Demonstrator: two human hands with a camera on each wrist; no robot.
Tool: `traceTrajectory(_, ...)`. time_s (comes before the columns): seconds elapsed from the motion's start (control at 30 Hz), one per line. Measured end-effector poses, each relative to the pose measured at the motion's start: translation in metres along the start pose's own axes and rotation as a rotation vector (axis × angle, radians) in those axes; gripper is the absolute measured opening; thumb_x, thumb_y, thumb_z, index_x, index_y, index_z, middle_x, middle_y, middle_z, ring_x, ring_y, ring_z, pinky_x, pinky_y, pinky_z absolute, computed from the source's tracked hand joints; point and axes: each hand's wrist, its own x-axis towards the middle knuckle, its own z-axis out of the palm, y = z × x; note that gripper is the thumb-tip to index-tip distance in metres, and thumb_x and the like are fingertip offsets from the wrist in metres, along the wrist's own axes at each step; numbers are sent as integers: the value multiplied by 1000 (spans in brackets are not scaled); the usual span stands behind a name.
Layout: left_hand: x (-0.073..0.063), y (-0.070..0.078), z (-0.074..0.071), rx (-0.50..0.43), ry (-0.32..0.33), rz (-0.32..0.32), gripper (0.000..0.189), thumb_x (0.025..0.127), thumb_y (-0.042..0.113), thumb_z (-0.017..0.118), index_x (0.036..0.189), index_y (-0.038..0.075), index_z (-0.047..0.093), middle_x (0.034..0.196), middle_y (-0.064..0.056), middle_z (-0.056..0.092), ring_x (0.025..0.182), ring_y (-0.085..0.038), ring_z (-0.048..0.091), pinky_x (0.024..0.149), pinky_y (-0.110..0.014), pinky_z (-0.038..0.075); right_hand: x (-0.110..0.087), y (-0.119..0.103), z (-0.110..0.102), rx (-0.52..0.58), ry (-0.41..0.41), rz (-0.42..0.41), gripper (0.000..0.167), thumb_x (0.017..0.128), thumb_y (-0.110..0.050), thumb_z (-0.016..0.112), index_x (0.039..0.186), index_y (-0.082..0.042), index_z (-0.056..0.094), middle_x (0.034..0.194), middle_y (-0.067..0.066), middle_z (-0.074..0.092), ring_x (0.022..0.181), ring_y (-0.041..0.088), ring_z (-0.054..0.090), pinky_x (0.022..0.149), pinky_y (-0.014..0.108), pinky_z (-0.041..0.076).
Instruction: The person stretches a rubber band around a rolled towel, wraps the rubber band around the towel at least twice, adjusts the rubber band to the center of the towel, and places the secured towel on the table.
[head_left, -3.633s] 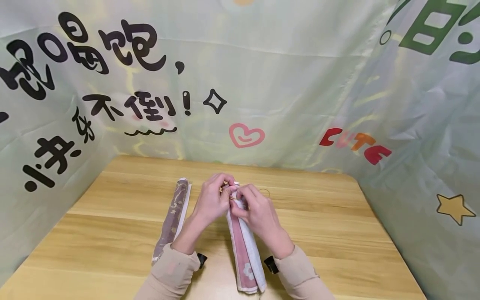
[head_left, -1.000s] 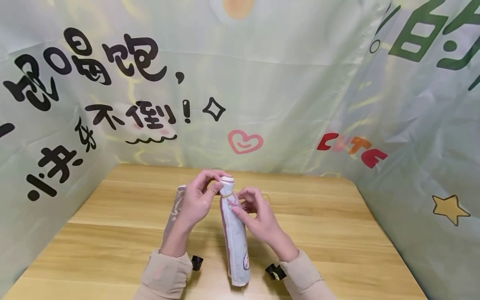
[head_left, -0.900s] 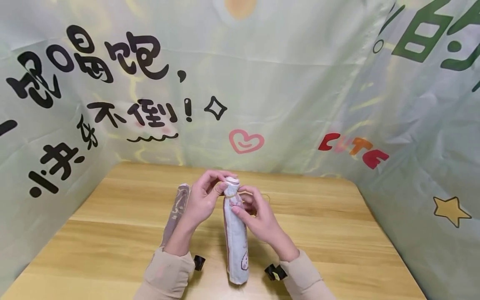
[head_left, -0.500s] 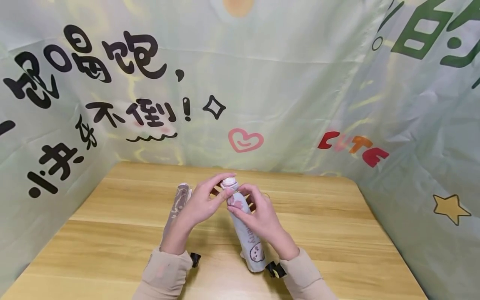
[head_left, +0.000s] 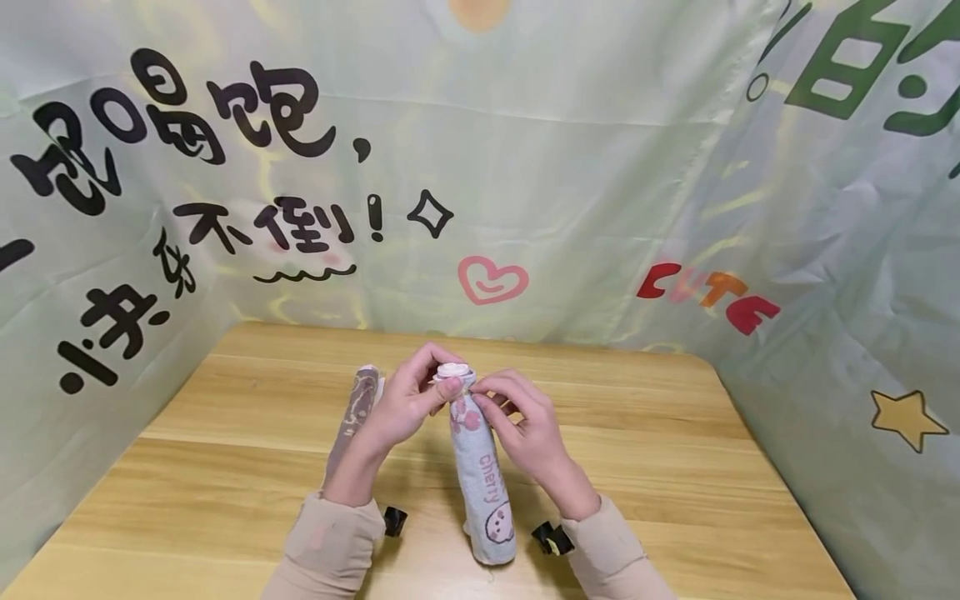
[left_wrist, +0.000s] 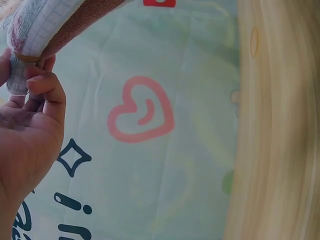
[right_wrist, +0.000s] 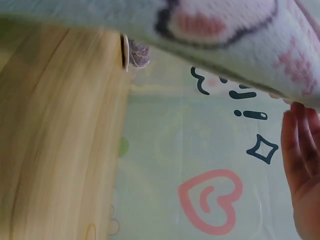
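A rolled light-blue towel (head_left: pixel 480 475) with a pink cherry print, the word "cherry" and a cartoon face stands tilted between the hands. A thin rubber band (left_wrist: pixel 27 58) cinches it below its top end. My left hand (head_left: pixel 405 400) grips that top end between thumb and fingers. At the cinched neck, my right hand (head_left: pixel 528 421) pinches the towel's right side with thumb and forefinger; whether it also has the band is too small to tell. The towel's pink-brown inner side shows in the left wrist view.
Left of the hands a rolled purple-brown towel (head_left: pixel 358 408) lies on the wooden table (head_left: pixel 637 467), partly behind the left forearm. A loose rubber band (left_wrist: pixel 255 42) lies on the table. Printed cloth walls (head_left: pixel 585 208) enclose the back and sides.
The towel has turned from its pink side to its light-blue printed face, and a band now shows at its neck. My right fingertips have moved up to the neck; the left hand stays at the top.
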Motion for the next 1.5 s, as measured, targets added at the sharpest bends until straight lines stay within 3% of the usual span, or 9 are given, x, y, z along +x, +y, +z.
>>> traceTrajectory(0.1, 1, -1, 4, -30, -8, 1, 22, 105, 14, 63, 111, -5, 54, 97, -11, 57, 59, -13, 43, 49, -24, 39, 1, 1, -2, -24, 22, -58, 26, 89, 14, 72, 106, -5, 73, 99, 10, 68, 74, 19, 65, 59, 22, 57)
traceTrajectory(0.23, 2, -2, 9, -33, 21, -5, 16, 104, 8, 62, 108, -4, 53, 95, -11, 58, 57, -16, 47, 45, -26, 43, 4, 2, -3, -61, 33, -145, 9, 98, 0, 69, 106, -2, 73, 99, 12, 68, 74, 20, 66, 64, 18, 57)
traceTrajectory(0.47, 4, -3, 21, -6, 151, -43, 10, 99, -4, 64, 103, -6, 54, 93, -16, 60, 61, -12, 54, 45, -29, 51, 6, 5, -4, -127, 61, -243, 15, 104, -9, 63, 106, 0, 74, 99, 14, 67, 74, 19, 65, 66, 18, 56)
traceTrajectory(0.8, 5, -4, 34, 55, 299, -106, 13, 96, -3, 69, 104, -7, 60, 92, -21, 66, 64, -11, 58, 45, -30, 53, 3, 8, -6, -259, -77, -121, 23, 109, -22, 52, 105, -3, 65, 107, 13, 57, 76, 15, 57, 63, 23, 52)
traceTrajectory(1.03, 4, -4, 33, 76, 312, -119, 14, 97, -1, 69, 106, -5, 60, 95, -21, 66, 69, -13, 58, 47, -25, 53, 2, 5, -6, -163, -173, -62, 28, 111, -27, 46, 102, -5, 60, 107, 12, 50, 81, 16, 53, 68, 24, 51)
traceTrajectory(1.27, 4, 1, 28, 63, 338, -91, 14, 97, -3, 68, 106, -7, 58, 96, -22, 65, 70, -10, 58, 47, -22, 50, 1, -2, -6, -21, -277, -5, 4, 106, -7, 56, 105, -4, 60, 107, 11, 48, 91, 20, 57, 75, 27, 58)
traceTrajectory(1.4, 4, 0, 26, 53, 341, -68, 14, 96, -6, 67, 105, -9, 57, 97, -23, 65, 73, -10, 58, 48, -22, 49, 1, -3, -6, -19, -286, 2, 3, 106, -7, 56, 105, -5, 59, 106, 10, 49, 92, 19, 55, 76, 27, 56)
traceTrajectory(1.5, 4, 0, 26, 27, 325, -84, 13, 98, -6, 65, 107, -9, 56, 98, -22, 64, 71, -10, 57, 49, -22, 49, 1, -2, -4, -46, -245, 7, 3, 106, -7, 56, 106, -5, 58, 104, 9, 51, 91, 18, 56, 76, 27, 56)
